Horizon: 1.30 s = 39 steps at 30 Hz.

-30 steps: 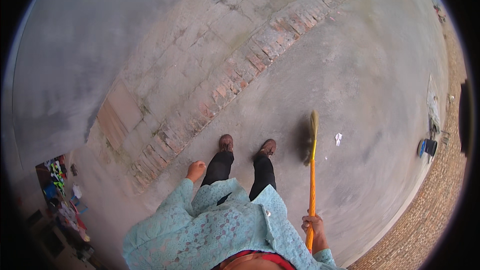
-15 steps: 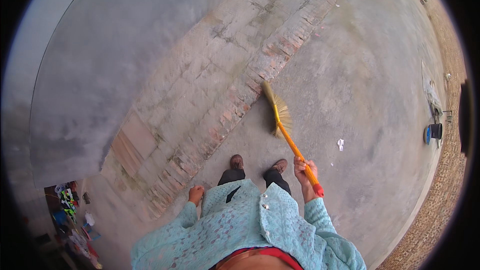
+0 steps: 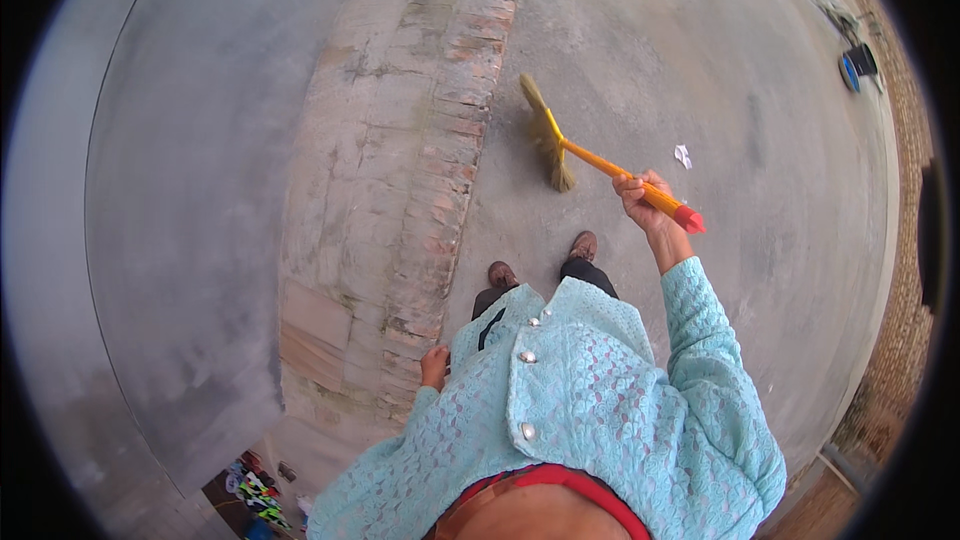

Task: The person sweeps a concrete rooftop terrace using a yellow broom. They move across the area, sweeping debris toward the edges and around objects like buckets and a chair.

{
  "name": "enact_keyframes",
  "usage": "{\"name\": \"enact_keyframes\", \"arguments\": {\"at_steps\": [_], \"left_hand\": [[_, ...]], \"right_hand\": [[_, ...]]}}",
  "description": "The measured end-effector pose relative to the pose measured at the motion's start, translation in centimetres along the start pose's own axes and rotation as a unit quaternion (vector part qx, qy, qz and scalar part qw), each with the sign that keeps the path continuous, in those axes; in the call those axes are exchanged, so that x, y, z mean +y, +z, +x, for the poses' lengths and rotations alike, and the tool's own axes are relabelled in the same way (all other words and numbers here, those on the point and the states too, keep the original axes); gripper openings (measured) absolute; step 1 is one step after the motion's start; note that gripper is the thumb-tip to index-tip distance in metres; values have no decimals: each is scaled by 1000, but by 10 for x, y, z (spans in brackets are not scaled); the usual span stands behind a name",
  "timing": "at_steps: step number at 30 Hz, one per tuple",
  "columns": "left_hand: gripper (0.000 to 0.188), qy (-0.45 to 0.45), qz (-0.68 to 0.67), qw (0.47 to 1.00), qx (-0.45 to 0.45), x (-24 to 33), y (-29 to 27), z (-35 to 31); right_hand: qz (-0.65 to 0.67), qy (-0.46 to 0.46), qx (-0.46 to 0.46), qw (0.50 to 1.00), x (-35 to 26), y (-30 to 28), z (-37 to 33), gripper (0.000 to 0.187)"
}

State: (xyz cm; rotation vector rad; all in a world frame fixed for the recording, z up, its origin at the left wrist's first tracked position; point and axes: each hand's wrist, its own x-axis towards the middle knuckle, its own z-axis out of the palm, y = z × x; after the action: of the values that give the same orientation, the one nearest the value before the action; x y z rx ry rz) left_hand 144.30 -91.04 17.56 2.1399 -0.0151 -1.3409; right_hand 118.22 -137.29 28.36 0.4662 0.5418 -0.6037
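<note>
My right hand point(image 3: 650, 205) is wrapped round the orange handle of a broom point(image 3: 598, 159), close to its red end cap. The broom reaches forward and left, its yellow neck spreading into a fan of straw-coloured bristles over the concrete floor point(image 3: 600, 50), beside a raised brick edging point(image 3: 462, 130). Curled into a loose fist, my left hand point(image 3: 435, 368) hangs next to the hem of my light blue jacket, and I see nothing in it. A crumpled white scrap point(image 3: 683, 156) lies on the floor just beyond my right hand.
A grey wall point(image 3: 210, 170) runs along the left, with a worn brick ledge at its foot. Flat boards point(image 3: 313, 335) lie on that ledge. Colourful clutter point(image 3: 258, 495) sits at lower left. Upper right holds a black bucket point(image 3: 860, 60) and a blue round thing point(image 3: 848, 73).
My view and body have turned left, so the brick edging now runs more upright. The broom has swung, its handle lying flatter; my right hand still grips it.
</note>
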Motion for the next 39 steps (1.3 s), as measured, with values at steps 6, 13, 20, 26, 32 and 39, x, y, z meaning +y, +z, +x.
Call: {"name": "enact_keyframes", "arguments": {"at_steps": [6,13,20,26,32,39], "left_hand": [[22,59,35,998,-4,-31,-4,21],[23,100,56,993,-8,-57,-4,46],[19,10,45,999,-24,7,4,14],[22,-20,14,999,-32,18,11,13],[23,-32,-61,997,-34,17,19,24],[24,-53,-54,993,-87,72,48,38]], "right_hand": [[-66,82,10,994,61,-16,-53,16],[82,138,-9,987,68,-44,-104,28],[86,192,73,975,65,-82,-51,26],[58,159,144,975,-5,-64,-11,20],[-45,42,75,995,-62,-51,-20,20],[-85,-87,-12,992,-86,-63,-99,14]]}}
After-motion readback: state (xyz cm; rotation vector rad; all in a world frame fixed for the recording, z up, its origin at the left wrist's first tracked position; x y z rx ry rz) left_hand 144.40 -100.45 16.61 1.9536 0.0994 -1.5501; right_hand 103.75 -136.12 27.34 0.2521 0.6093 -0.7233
